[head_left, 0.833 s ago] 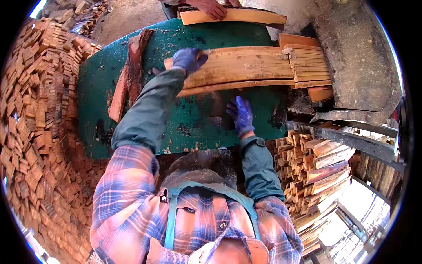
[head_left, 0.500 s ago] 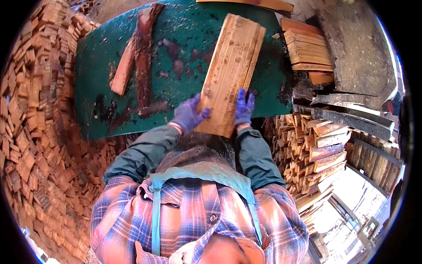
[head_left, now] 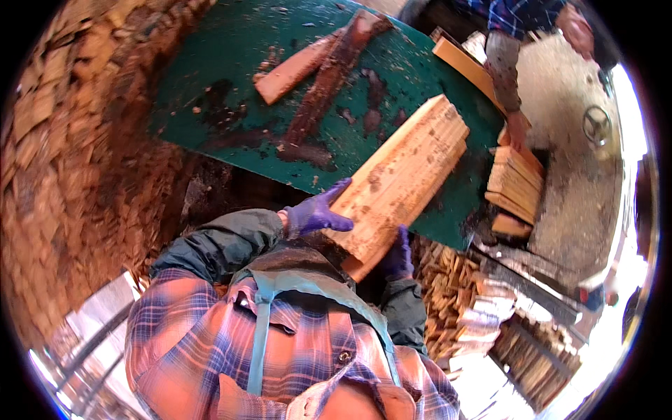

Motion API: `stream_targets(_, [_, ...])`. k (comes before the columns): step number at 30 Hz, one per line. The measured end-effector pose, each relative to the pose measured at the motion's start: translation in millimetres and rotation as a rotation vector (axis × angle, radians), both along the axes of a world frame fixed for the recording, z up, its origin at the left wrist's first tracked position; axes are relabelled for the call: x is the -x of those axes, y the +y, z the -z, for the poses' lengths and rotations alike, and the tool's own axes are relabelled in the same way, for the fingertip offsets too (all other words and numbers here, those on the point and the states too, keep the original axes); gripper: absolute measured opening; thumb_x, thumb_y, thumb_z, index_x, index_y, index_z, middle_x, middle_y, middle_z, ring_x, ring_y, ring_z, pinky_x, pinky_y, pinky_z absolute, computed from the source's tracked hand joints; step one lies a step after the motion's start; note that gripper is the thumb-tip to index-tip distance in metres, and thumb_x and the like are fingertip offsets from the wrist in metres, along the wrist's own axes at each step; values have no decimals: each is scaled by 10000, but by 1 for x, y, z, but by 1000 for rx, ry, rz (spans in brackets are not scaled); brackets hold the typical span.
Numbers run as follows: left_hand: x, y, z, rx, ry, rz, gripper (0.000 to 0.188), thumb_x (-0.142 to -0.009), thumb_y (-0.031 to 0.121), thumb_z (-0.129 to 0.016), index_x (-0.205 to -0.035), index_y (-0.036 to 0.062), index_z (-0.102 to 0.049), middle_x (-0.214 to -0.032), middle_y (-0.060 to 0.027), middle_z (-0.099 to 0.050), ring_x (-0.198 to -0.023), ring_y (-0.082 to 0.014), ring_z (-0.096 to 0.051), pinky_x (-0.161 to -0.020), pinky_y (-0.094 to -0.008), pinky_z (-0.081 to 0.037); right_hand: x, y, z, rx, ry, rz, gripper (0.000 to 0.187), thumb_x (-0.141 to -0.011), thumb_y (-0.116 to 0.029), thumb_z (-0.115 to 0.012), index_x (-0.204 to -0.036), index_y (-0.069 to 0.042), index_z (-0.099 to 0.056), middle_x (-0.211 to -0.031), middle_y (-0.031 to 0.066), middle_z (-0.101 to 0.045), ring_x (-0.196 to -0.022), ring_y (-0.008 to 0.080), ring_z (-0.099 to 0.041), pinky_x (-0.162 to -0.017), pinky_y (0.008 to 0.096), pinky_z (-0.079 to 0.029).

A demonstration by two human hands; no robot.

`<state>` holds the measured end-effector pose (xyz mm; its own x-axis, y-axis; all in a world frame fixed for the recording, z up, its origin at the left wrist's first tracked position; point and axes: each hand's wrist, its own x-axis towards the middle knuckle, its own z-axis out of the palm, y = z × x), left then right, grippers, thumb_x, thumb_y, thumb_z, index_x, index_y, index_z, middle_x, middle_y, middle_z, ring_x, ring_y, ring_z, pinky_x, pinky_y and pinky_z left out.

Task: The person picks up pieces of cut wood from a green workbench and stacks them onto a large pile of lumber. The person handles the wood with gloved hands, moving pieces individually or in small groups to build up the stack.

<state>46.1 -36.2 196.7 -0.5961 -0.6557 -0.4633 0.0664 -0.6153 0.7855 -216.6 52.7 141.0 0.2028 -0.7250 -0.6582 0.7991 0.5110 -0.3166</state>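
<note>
- Left hand (head_left: 316,213) in a purple glove clamps the near left edge of a pale rectangular wooden slab bundle (head_left: 399,179).
- Right hand (head_left: 397,255), gloved, grips its near right edge over the green table (head_left: 210,91).

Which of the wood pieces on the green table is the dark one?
The long dark slab at the table's far side; the short board touching it and the bundle in the gloved hands are pale.

A green bench (head_left: 231,84) is carrying a reddish board (head_left: 294,68) and a dark bark slab (head_left: 329,73) lying across it. Split wood is piling high along the left (head_left: 77,175). At the far right, another person's hand (head_left: 518,129) is touching a small stack of boards (head_left: 514,189).
</note>
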Motion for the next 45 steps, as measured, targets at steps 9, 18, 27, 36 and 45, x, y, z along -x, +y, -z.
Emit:
stream_targets(9, [-5,19,-100,433,-357,-208,984,-767,245,-836,-1516,-5,-249,-1424,-175,-469,-1246,-199,-484,-1086,-316,-358,-31,-94,-81,194,-229,-276,733,-837,-504,-654,-1384,-48,-482,-1269,149,-612,-1047,286,-627,-987,439,-485])
stream_targets(18, [-107,95,-211,981,-692,-876,1009,-739,295,-864,-1530,72,-278,-1422,-207,-474,-1280,-287,-493,-1066,-387,-394,-207,-188,-218,991,-207,-507,604,-963,-428,-515,-1395,-8,-462,-1368,146,-535,-1217,275,-527,-1072,424,-393])
stream_targets(27, [-361,55,-465,1469,-748,-1132,491,-944,182,-598,-1401,78,-452,-1404,-167,-502,-1215,-262,-577,-995,-384,-534,-522,-258,-594,1945,103,-397,479,-997,-327,-518,-1395,-60,-488,-1339,79,-561,-1216,181,-549,-1016,339,-462])
stream_targets(36, [-467,-137,-285,893,133,-574,342,-998,207,-498,-1281,19,-526,-1166,-110,-630,-1037,-231,-627,-934,-374,-514,-537,-257,-335,2077,916,-355,351,-932,-294,-620,-1208,-76,-620,-1088,74,-666,-987,179,-630,-834,324,-520])
stream_targets(45, [-209,-171,26,1080,-937,-116,280,-914,161,-632,-1152,15,-664,-1070,-155,-703,-968,-276,-685,-879,-349,-527,-89,-56,22,437,1080,-243,348,-888,-264,-657,-1180,-77,-643,-990,51,-698,-876,155,-647,-721,309,-520])
